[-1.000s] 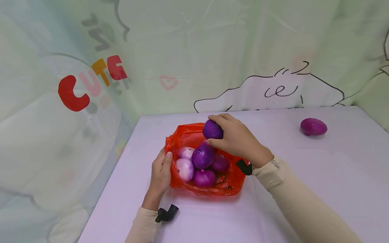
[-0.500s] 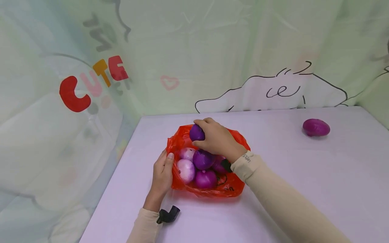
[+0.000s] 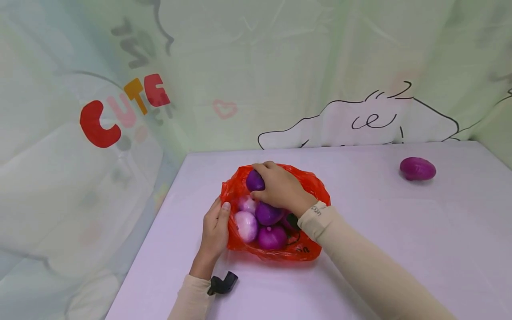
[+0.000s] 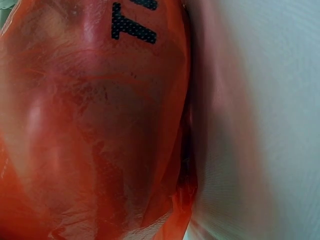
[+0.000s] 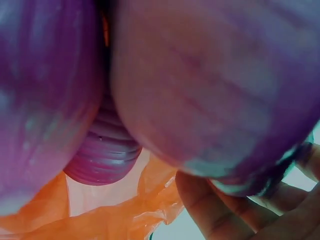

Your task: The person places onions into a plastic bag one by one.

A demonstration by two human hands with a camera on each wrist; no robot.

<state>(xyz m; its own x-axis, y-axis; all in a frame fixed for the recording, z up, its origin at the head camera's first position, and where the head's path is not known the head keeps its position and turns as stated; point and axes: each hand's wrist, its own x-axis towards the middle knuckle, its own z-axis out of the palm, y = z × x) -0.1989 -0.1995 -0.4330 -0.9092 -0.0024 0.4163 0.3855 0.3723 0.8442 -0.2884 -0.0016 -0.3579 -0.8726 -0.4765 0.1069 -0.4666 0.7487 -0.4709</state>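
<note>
A red plastic bag [image 3: 312,182] sits with its mouth spread, several shiny purple and white onions in it. My left hand [image 3: 214,229] holds the bag's left side, thumb at the rim and the other fingers hidden behind it. Over the back of the bag's mouth, my right hand [image 3: 278,184] grips a dark purple onion [image 3: 255,180] between thumb and fingers. Just below it lie another dark purple onion [image 3: 267,214], a pale onion [image 3: 246,226] and a magenta onion [image 3: 272,238]. The left wrist view is filled by the bag's printed red film [image 4: 100,125].
Far to the right, a magenta onion-like piece [image 3: 418,169] lies on its side on the pale table [image 3: 380,231]. A printed cloth curtain [image 3: 224,75] stands behind and left of the table.
My right hand has moved left and down with the dark purple onion, from the bag's back edge to inside its mouth. My left hand keeps its hold on the bag.
</note>
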